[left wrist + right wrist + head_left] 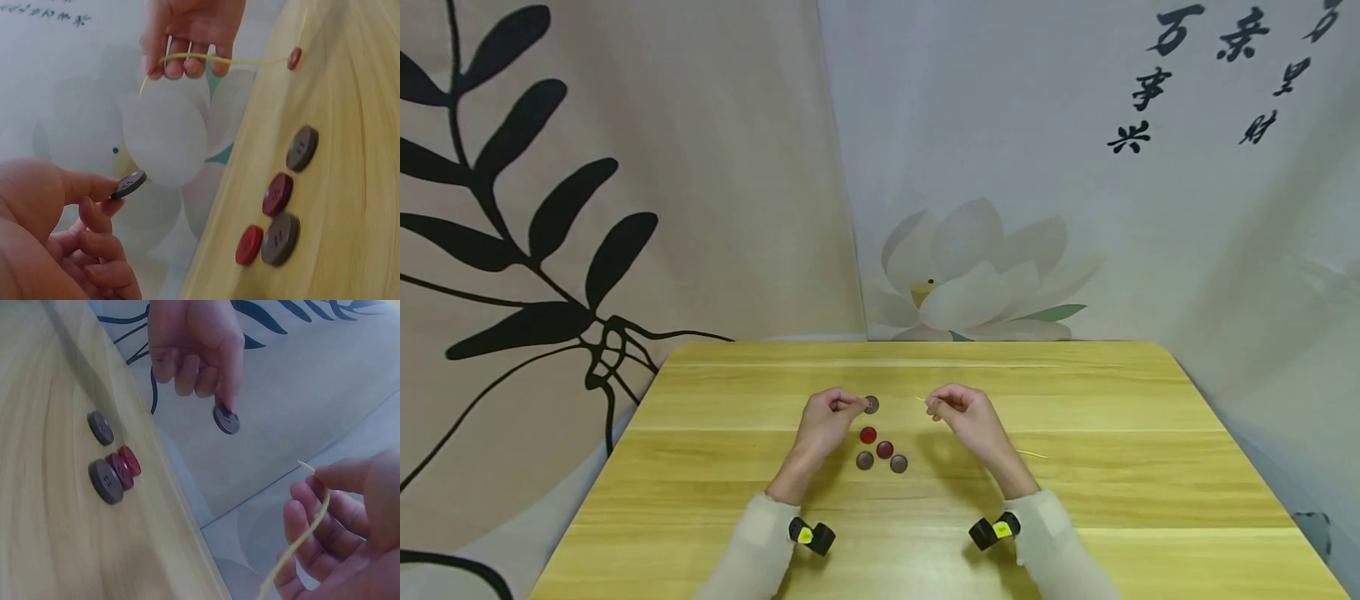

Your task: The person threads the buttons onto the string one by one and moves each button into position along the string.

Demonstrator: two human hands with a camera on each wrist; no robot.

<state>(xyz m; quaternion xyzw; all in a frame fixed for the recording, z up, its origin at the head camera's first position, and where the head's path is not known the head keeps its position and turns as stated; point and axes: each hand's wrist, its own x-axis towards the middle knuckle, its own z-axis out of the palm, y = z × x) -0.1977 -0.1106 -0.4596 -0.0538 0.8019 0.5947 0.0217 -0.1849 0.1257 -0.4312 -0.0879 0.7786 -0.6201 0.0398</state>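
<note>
My left hand point(826, 423) pinches a dark grey button point(130, 184) by its edge between thumb and forefinger, above the table; its holes show in both wrist views. Across from it, my right hand point(967, 418) pinches a yellow string point(310, 527) near one end, and a short tip sticks out past the fingers toward the button. The string trails back under the right hand to a small red button point(294, 58) in the left wrist view. Button and string tip are apart.
On the wooden table point(700, 500) between the hands lie a bright red button point(868, 435), a dark red button point(885, 450) and two grey-brown buttons, one left point(865, 460) and one right point(898, 463). More string point(1032, 454) shows beside the right wrist. Printed curtains hang behind the table.
</note>
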